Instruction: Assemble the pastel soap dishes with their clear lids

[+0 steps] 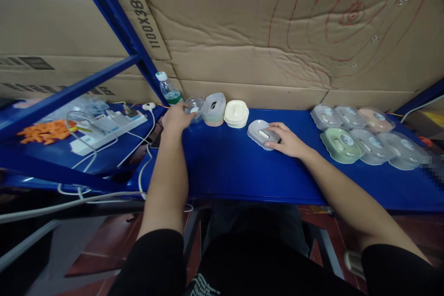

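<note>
The hands are well apart. The right hand (285,140) has its thumb and fingers around the near right end of a grey box (256,128) on the blue worktop (222,166); a light grip, box kept flat, should serve best. To its right sit covered boxes (342,145) with round stickers too small to read. The left hand (175,119) is at the clear covers (196,105); whether it grips one, I cannot tell. Taking covers singly by the rim would avoid knocking the grey-topped stack (212,107) and cream stack (236,113) between the hands. Beyond the left hand, a bottle (170,93) carries an unreadable green label; the cardboard (222,14) behind reads "1100X380X6", cut off.
</note>
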### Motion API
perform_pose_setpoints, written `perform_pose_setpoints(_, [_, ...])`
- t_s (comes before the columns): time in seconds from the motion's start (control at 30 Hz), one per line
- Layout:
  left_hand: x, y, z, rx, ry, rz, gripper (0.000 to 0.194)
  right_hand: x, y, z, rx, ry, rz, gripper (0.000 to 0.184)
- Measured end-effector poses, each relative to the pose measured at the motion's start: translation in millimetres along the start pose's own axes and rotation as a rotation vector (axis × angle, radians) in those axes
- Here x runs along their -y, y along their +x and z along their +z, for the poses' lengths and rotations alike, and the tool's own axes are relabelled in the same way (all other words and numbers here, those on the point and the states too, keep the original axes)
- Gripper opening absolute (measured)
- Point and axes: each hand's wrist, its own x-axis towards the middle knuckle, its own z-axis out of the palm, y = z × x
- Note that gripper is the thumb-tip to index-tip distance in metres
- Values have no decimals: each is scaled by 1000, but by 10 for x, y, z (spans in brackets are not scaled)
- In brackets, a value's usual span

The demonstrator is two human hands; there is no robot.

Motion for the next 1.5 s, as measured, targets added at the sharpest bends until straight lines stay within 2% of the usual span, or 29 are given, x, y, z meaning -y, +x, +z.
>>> perform_pose_setpoints(0.13, [-15, -4, 30, 60, 24, 76, 19, -4, -6, 3, 19, -4, 12, 67])
perform_pose_setpoints(0.4, [-55, -22, 33, 3, 45, 96, 25, 24, -5, -9, 33, 6, 15, 63])
perform_pose_setpoints(0.57, [-53, -32, 51, 31, 17, 86, 27, 30, -10, -12, 41, 0, 24, 72])
perform_pose_setpoints(0.67, [-62, -18, 69, -70, -58, 130, 34, 37, -9, -4, -1, 2, 19, 67])
perform_pose_setpoints(0.8, [-231, -80, 140, -362, -211, 295, 30, 79, 5, -7, -120, 18, 0, 55])
perform_pose_setpoints(0.87, [-402, -209, 223, -409, -268, 445, 26, 116, 13, -27, -208, 23, -1, 54])
perform_pose_setpoints(0.93, [-599, -409, 341, -357, -285, 648, 25, 158, 17, -63, -311, 27, 11, 60])
perform_pose_setpoints(1.03, [-856, -758, 544, -214, -245, 930, 37, 209, 6, -129, -451, 76, 16, 66])
perform_pose_setpoints(1.13, [-988, -994, 699, -160, -204, 1157, 48, 213, -14, -169, -499, 216, 47, 56])
perform_pose_setpoints(1.2, [-1009, -1043, 748, -193, -190, 1233, 48, 181, -20, -164, -524, 326, 110, 57])
perform_pose_setpoints(1.33, [-986, -1007, 734, -241, -119, 1291, 43, 68, 8, -102, -588, 584, 259, 65])
perform_pose_setpoints(1.5, [-986, -1003, 672, -228, -11, 1366, 39, 23, 53, -107, -478, 852, 398, 78])
